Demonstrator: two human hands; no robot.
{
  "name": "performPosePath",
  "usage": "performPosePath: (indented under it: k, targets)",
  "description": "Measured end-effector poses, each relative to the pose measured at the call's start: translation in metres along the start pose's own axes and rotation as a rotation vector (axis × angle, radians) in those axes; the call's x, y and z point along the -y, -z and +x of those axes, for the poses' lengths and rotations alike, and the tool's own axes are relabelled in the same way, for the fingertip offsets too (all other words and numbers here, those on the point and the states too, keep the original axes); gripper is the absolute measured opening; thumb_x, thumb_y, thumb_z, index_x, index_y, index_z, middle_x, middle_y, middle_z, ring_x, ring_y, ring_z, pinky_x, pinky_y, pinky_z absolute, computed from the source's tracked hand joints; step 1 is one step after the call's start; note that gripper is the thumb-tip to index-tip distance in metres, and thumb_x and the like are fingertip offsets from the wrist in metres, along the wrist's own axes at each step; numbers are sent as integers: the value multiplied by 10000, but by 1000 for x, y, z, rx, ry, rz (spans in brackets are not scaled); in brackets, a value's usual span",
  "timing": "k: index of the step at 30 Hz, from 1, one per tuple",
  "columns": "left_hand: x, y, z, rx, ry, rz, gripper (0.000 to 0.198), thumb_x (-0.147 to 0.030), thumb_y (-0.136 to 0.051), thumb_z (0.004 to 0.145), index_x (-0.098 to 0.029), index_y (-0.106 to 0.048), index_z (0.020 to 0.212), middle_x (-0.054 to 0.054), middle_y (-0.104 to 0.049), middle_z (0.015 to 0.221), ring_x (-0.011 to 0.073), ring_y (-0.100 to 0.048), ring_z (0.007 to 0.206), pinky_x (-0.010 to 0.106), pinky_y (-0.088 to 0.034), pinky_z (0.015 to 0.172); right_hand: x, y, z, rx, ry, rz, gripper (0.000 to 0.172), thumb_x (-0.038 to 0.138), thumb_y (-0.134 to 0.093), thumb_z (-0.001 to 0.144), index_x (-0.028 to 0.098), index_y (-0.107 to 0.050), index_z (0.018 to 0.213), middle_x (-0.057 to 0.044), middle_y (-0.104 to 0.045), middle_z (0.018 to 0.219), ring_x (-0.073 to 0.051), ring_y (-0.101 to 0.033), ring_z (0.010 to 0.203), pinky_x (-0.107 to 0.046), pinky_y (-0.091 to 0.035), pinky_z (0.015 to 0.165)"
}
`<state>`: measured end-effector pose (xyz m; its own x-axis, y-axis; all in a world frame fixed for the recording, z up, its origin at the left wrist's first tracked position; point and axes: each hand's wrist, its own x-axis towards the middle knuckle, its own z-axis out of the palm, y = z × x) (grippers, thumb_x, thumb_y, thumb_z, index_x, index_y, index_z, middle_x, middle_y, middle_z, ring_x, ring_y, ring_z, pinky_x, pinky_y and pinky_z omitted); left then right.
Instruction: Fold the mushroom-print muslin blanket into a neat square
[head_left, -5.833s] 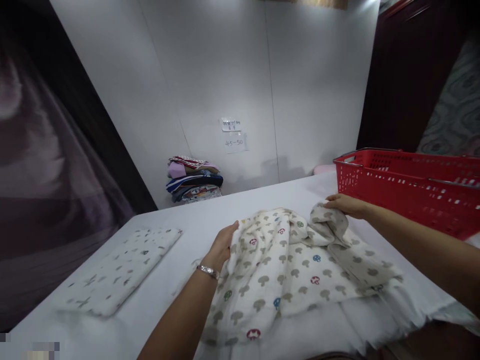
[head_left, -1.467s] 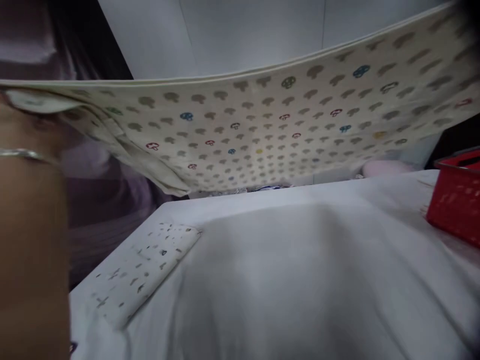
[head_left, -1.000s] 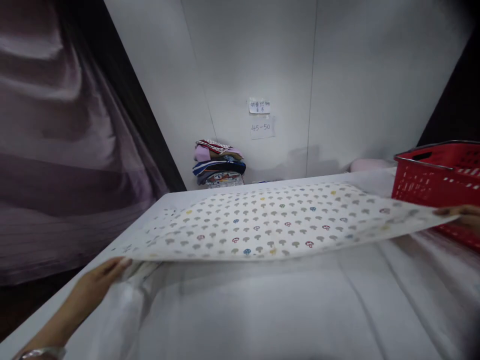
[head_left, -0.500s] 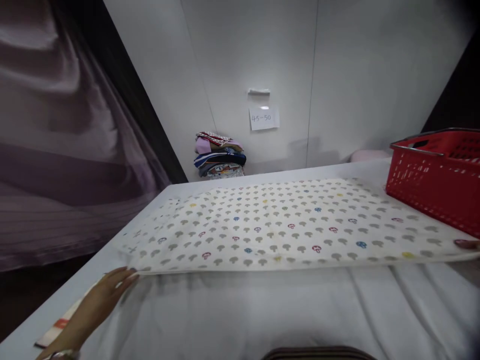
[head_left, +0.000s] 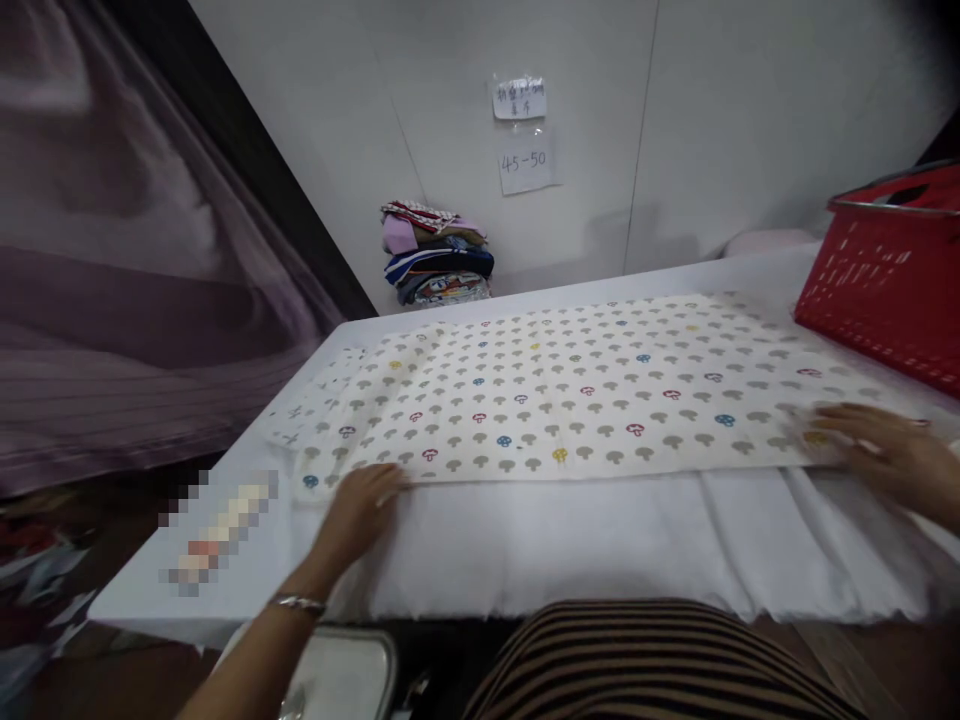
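Note:
A cream cloth printed with grey mushrooms and a few coloured ones lies spread across the white-covered table. At its near edge, left of the middle, my left hand rests on the fabric with its fingers laid out flat; the fingertips are slightly blurred. Over by the cloth's right end is my right hand, its fingers stretched out over the fabric and smeared by motion. Neither hand shows a grip on the cloth.
A red plastic basket stands at the table's right. Folded cloths are stacked behind the far edge, below papers on the wall. A pixelated strip lies left of my left hand. A purple curtain hangs at left.
My left hand has left the cloth's near left corner and moved right along the edge. My right hand has come inward from the right border. The view has tilted down.

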<state>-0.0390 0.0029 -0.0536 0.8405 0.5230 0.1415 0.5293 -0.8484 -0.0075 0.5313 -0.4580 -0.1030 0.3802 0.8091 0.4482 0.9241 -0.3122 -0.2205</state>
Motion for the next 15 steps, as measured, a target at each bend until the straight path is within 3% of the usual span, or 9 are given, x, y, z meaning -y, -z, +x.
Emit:
performPosePath:
  k: [2,4,7,10,15]
  targets:
    - [-53,-10,17,-22,-175,-86,313,-162,-467,834,-200,-638,1093,83,-642,1164,216,-555,1087,405,-405,969,60,-20,12,99,202,119,340,370,-430,929,228,-716,1048,-188,-633,1166,-286,-544,1147,-451,-438,922]
    - [-101,-19,35,-57,-297,-152,273,-169,-467,874,-190,-629,1093,83,-631,1171,201,-545,1070,382,-417,946,113,-39,24,156,280,150,295,294,-449,927,260,-667,1123,-128,-603,1238,-253,-532,1162,-439,-439,956]
    - [-148,-31,61,-92,-409,-200,252,-185,-474,904,-186,-616,1111,80,-634,1127,192,-537,1042,366,-424,911,161,-60,43,186,368,165,287,284,-452,930,251,-641,1143,-90,-614,1217,-233,-555,1113,-447,-464,931]
    - [-171,-38,82,-71,-448,-207,202,-213,-486,915,-181,-634,1049,61,-648,1037,184,-545,967,344,-428,854,179,-69,59,204,419,169,283,283,-427,948,238,-661,1100,-81,-638,1159,-226,-574,1063,-431,-481,891]
    - [-182,-42,95,-79,-474,-229,228,-231,-431,947,-182,-654,947,42,-646,941,164,-539,887,302,-418,777,187,-66,72,240,427,229,303,281,-400,961,224,-693,1015,-97,-652,1045,-221,-583,963,-381,-490,812]
